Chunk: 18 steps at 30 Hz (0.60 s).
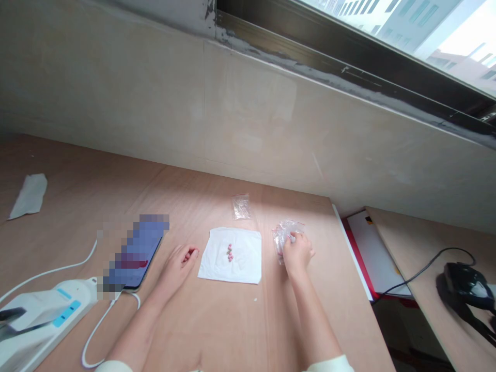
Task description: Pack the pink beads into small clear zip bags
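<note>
My left hand rests on the table with its fingers curled, and small pink beads show inside them. Between my hands lies a white tissue, a few pink beads and a bit of green in a short row at its middle. On the right, my right hand is closed at a pile of clear zip bags, its fingertips pinched on the plastic. What is inside the bags is hard to make out. Another small clear zip bag with tiny contents lies behind the tissue.
A phone on a white cable lies left of my left hand. Nearer is a white power strip. A folded tissue lies far left. The wall bounds the table's back; past its right edge sits a black device on another surface.
</note>
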Available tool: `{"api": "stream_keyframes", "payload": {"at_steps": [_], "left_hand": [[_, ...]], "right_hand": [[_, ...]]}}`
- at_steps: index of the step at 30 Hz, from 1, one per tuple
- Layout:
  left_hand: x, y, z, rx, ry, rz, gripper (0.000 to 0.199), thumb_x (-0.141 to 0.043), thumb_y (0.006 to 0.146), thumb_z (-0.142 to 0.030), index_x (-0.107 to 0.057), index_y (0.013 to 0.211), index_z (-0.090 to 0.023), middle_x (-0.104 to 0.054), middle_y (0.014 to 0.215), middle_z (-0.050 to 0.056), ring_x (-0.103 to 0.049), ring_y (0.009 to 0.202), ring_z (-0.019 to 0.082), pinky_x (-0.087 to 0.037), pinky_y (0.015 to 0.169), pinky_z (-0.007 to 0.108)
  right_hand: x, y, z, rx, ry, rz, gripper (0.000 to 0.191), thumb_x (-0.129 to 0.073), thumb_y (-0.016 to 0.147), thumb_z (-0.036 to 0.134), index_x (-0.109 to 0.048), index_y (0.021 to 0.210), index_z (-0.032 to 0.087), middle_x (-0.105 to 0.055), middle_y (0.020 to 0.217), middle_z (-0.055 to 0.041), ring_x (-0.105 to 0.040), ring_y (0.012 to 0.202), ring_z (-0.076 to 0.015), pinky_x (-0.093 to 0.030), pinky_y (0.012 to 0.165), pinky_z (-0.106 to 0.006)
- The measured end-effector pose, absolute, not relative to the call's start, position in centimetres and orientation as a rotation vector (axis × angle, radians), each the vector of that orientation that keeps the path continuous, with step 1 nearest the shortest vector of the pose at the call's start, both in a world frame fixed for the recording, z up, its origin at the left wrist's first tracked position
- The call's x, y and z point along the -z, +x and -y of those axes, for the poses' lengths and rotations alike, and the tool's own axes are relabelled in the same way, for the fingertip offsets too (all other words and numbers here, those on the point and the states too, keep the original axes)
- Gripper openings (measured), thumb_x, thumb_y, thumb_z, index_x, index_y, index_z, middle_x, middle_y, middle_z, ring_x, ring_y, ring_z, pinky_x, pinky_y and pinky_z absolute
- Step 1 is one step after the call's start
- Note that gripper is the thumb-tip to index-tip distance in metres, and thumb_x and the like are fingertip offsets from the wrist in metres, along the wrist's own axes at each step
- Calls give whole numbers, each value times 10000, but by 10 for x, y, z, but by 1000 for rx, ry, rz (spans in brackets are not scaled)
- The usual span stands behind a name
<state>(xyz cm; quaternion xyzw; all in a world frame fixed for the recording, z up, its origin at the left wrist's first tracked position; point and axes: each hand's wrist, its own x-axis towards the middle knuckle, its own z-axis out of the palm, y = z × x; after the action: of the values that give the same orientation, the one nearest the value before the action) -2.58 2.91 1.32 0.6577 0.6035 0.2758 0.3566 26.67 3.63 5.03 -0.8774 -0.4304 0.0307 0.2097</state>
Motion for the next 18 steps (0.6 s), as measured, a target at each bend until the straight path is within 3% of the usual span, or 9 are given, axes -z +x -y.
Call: {"api": "stream_keyframes", "payload": {"at_steps": [6, 9, 13, 18], "left_hand": [[-23, -27, -30, -765, 1534, -1512, 266, -436, 731, -416, -553, 738, -176, -581, 718, 29, -542, 695, 170, -434, 670, 279], [-45, -16, -33, -828, 1355, -1396, 295, -478, 708, -413, -555, 837, -158, -618, 861, 65, -562, 824, 184, -428, 759, 293], [-85, 8, -34, -781, 1462, -1117, 360, -471, 745, -348, -498, 1071, -197, -525, 1125, 71, -513, 959, 173, -398, 835, 291], [-102, 14, -30, -669, 1434, -993, 198, -493, 736, -302, -610, 822, -168, -616, 837, 51, -560, 791, 176, -442, 715, 284]], "right_hand": [[-81, 262, -17, -197, -2147, 1033, 175, -407, 684, 216, -573, 713, 167, -602, 829, -93, -492, 869, -251, -296, 780, -389], [-100, 243, -5, -628, -1830, 1030, 139, -461, 687, 281, -561, 723, 192, -595, 782, -54, -512, 805, -213, -364, 709, -331], [-104, 210, 0, -1275, -1407, 1060, 96, -508, 674, 267, -556, 655, 186, -585, 690, -19, -525, 704, -162, -386, 686, -296], [-86, 188, -4, -1449, -1361, 998, 104, -509, 677, 275, -538, 673, 174, -563, 642, -13, -502, 620, -140, -386, 662, -301]]}}
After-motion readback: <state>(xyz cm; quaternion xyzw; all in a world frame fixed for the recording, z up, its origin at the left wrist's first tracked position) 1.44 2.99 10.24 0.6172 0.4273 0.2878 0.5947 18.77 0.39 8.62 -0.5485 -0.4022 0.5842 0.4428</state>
